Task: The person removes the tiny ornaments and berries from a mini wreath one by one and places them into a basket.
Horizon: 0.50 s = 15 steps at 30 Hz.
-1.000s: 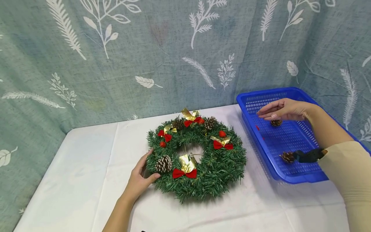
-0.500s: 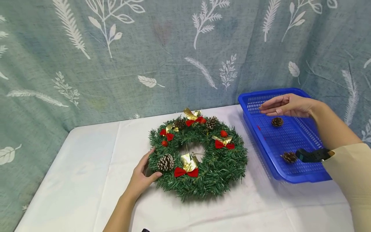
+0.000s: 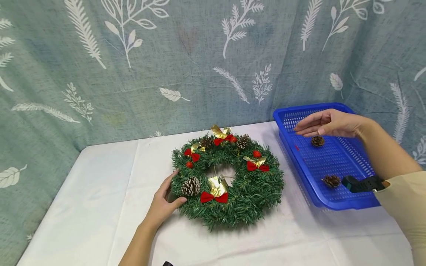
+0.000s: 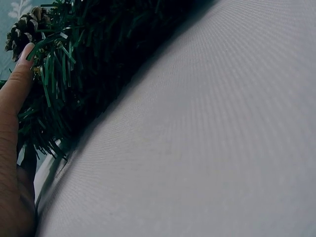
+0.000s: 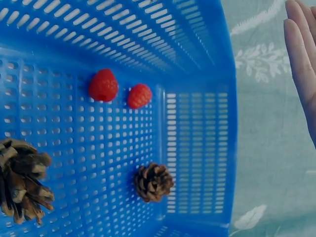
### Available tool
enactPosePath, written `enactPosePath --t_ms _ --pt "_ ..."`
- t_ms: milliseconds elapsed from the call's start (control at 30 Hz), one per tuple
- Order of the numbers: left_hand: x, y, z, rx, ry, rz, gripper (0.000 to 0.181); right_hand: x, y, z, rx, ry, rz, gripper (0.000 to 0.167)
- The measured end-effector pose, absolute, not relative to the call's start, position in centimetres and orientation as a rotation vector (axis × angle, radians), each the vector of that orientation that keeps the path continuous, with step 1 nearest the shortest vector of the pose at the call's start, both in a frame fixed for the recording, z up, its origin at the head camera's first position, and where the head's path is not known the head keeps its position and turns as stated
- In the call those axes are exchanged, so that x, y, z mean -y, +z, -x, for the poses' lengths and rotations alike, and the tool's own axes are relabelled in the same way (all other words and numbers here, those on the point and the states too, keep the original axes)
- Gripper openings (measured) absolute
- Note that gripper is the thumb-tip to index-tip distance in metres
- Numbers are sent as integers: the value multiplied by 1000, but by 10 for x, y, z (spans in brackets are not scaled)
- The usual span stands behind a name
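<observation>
A green Christmas wreath (image 3: 256, 195) lies on the white table, dressed with red bows, gold ribbons, red berries and several pine cones. My left hand (image 3: 161, 205) holds its left edge, with the thumb beside a white-tipped pine cone (image 3: 191, 186); the other fingers are partly hidden by the greenery. Over the blue basket (image 3: 301, 177) my right hand (image 3: 332, 123) hovers, fingers straight and nothing in them. Inside the basket, the right wrist view shows two red berries, a larger-looking one (image 5: 103, 86) and another (image 5: 139, 96), plus two pine cones, one near (image 5: 22, 182) and one farther (image 5: 153, 182).
A grey-green curtain (image 3: 186, 74) with white leaf prints hangs behind the table. The basket's raised rim stands to the right of the wreath, with a strip of white cloth (image 3: 294, 207) between them. A small dark object (image 3: 168, 263) shows at the bottom edge.
My right hand stays over the basket, shifted slightly so that the far pine cone shows more fully. The left hand and the wreath keep their places; the head view has shifted a little.
</observation>
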State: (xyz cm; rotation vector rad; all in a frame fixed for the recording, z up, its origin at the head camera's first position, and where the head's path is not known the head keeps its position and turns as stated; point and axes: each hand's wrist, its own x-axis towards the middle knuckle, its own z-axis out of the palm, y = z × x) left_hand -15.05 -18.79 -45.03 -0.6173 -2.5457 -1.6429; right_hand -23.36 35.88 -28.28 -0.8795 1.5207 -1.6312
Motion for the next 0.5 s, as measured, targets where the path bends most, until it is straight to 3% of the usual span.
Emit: enactPosePath --t_ms 267,500 --pt "189 -448 149 2560 -1623 631 85 -340 -278 223 -1541 -1589 982 46" --pt "186 -448 149 2535 -1636 638 87 -322 -271 209 -1489 -1527 1095 64"
